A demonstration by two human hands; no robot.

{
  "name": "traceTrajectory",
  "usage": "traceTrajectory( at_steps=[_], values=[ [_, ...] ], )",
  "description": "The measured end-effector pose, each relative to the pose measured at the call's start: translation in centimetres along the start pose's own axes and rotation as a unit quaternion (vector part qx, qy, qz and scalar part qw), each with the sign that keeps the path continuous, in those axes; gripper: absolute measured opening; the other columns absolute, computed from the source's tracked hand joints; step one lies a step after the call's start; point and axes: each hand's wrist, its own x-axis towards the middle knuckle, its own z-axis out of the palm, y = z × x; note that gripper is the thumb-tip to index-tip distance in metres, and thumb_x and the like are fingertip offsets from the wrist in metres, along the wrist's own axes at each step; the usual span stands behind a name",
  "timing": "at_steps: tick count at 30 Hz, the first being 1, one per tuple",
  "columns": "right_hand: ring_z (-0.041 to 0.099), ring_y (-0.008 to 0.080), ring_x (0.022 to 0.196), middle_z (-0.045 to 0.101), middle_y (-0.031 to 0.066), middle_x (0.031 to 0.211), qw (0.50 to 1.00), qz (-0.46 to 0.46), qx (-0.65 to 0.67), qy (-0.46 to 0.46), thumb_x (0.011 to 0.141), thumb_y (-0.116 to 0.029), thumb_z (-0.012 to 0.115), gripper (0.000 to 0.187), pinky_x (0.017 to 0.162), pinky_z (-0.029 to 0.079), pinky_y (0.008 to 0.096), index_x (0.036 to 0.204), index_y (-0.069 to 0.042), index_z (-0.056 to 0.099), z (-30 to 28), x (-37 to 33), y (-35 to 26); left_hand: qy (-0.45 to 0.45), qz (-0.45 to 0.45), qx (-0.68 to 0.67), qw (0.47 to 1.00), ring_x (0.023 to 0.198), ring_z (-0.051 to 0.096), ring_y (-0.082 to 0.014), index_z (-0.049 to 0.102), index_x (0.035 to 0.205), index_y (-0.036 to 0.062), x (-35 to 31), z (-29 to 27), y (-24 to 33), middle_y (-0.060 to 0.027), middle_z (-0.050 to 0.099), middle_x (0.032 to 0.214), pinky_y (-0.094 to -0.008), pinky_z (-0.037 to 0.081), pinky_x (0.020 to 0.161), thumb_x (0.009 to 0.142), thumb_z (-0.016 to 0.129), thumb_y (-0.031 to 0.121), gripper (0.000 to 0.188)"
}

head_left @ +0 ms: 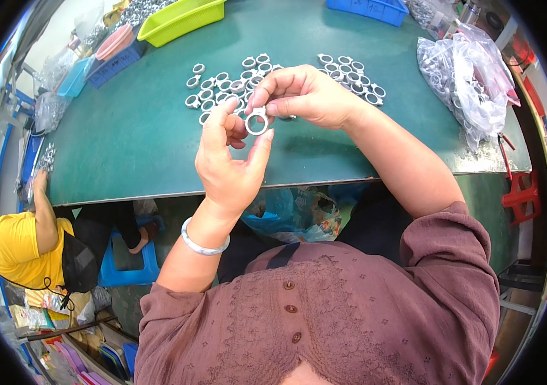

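Above the near edge of the green table, a small silvery metal ring clamp [257, 114] with a lug on top is held up between both hands. My left hand [230, 160], with a pale bangle at its wrist, has thumb and fingertips closed around the ring's lower and left sides. Thumb and fingers of my right hand [309, 96] pinch at its upper lug; anything else in that pinch is hidden. Behind my hands lies a loose group of similar rings [237, 86], partly covered by my fingers. A second group of rings [353, 77] lies beyond my right wrist.
On the green table [132, 147] stand a yellow-green tray [180, 22] and a blue tray [370, 8] at the back. Clear plastic bags of metal parts [466, 83] lie at right. Blue and pink bins [115, 43] stand left. A person in yellow [20, 244] sits at left.
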Motion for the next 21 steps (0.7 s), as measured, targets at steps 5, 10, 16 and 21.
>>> traceTrajectory(
  at_steps=[5, 10, 16, 21],
  values=[
    [0.057, 0.0136, 0.086, 0.061, 0.0074, 0.093, 1.000, -0.005, -0.006, -0.005, 0.078, 0.004, 0.053, 0.018, 0.080, 0.046, 0.0271, 0.094, 0.001, 0.059, 0.0, 0.1, 0.0, 0.006, 0.005, 0.017, 1.000, 0.068, 0.052, -0.0095, 0.047, 0.111, -0.0014, -0.1, -0.1, 0.1, -0.0045, 0.054, 0.078, -0.0213, 0.044, 0.059, 0.067, 0.068, -0.002, 0.049],
    [0.057, 0.0131, 0.083, 0.061, 0.0075, 0.093, 1.000, -0.007, -0.020, -0.013, 0.078, 0.002, 0.053, 0.019, 0.077, 0.046, 0.0270, 0.096, 0.000, 0.060, -0.2, -0.1, -0.1, -0.018, 0.027, 0.053, 0.998, 0.069, 0.051, -0.0093, 0.052, 0.104, -0.0026, 0.4, -0.7, 0.7, -0.0044, 0.053, 0.080, -0.0206, 0.044, 0.060, 0.068, 0.067, -0.002, 0.039],
    [0.057, 0.0130, 0.077, 0.062, 0.0074, 0.086, 0.924, -0.055, -0.377, 0.037, 0.079, -0.002, 0.053, 0.017, 0.072, 0.045, 0.0260, 0.095, -0.001, 0.060, -1.5, -0.1, -0.6, -0.033, -0.040, -0.053, 0.997, 0.066, 0.049, -0.0092, 0.056, 0.094, -0.0039, -1.1, -2.7, 1.6, -0.0062, 0.052, 0.080, -0.0207, 0.042, 0.058, 0.066, 0.064, -0.003, 0.029],
    [0.052, 0.0288, 0.082, 0.054, 0.0101, 0.082, 0.807, 0.008, -0.590, -0.030, 0.067, -0.007, 0.062, 0.019, 0.074, 0.043, 0.0360, 0.086, -0.002, 0.060, -2.2, -0.8, -1.3, -0.300, -0.043, -0.073, 0.950, 0.058, 0.046, -0.0124, 0.057, 0.086, 0.0001, -3.4, -5.6, 1.8, -0.0061, 0.052, 0.074, -0.0214, 0.038, 0.052, 0.063, 0.063, 0.002, 0.024]
  ],
)
